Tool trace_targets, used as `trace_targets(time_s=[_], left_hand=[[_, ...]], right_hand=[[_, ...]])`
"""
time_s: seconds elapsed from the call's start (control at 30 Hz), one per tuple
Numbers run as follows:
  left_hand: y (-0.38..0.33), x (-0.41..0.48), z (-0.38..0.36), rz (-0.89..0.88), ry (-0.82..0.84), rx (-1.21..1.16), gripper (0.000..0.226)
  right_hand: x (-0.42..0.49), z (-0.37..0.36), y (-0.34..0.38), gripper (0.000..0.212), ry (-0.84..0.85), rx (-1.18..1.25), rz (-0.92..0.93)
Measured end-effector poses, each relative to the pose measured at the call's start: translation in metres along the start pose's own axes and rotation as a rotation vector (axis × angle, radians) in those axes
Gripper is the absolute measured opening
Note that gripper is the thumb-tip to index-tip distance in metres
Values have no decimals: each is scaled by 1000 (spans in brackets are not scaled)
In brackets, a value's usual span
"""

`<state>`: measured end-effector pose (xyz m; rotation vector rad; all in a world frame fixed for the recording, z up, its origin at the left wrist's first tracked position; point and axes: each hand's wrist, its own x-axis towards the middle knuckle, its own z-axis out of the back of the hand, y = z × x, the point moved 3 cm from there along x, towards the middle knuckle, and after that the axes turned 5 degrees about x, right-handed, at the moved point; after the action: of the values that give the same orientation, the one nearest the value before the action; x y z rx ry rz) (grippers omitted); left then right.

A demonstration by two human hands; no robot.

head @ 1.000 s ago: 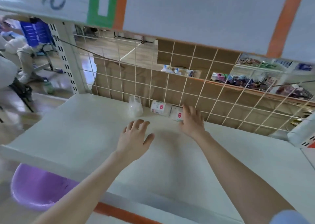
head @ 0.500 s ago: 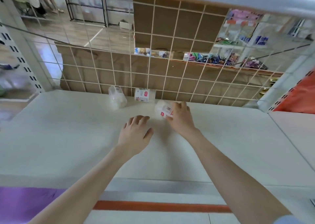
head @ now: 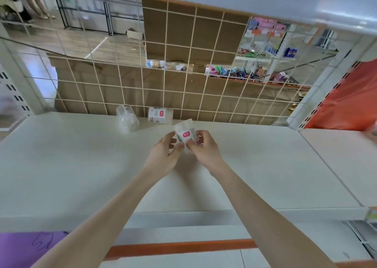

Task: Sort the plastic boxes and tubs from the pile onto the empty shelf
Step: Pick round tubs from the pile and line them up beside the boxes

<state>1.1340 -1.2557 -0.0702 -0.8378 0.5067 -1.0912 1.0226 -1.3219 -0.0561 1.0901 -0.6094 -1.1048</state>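
Observation:
A small clear plastic tub with a red label [head: 186, 132] is held just above the white shelf [head: 81, 165], near its middle. My left hand [head: 165, 155] grips it from the left with thumb and fingers curled. My right hand [head: 203, 151] pinches its lower right side. Two more tubs lie on their sides at the back of the shelf against the wire grid: a clear one [head: 126, 120] on the left and a labelled one [head: 160, 115] next to it.
A white wire grid [head: 183, 84] with brown board behind it closes the shelf's back. Another shelf board [head: 265, 0] hangs overhead. White uprights [head: 318, 96] stand at both ends; an orange panel [head: 350, 102] is at the right. Something purple [head: 26, 249] lies below left.
My right hand pulled the labelled tub back from the grid toward me and lifted it. My left hand rose from the shelf and took hold of the same tub.

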Motion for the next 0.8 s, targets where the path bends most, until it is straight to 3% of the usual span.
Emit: trace_targets(time_s=[0.33,0.5,0.67,0.73,0.8], left_hand=[[-16,-3,4,93,-61,-401,28],[-7,-7,8,117,-77,-482,35],[1,-16,10,58,-101,-368,49],[1,-19,8,46,-113,-280,54],[-2,-22,6,17,-125,-179,58]], right_hand=[[-20,-3,-2,58,19,9,231],[-29,-4,-3,60,107,33,258],[-32,4,3,25,172,305,105],[-31,6,8,24,138,273,99],[-30,6,12,38,89,198,113]])
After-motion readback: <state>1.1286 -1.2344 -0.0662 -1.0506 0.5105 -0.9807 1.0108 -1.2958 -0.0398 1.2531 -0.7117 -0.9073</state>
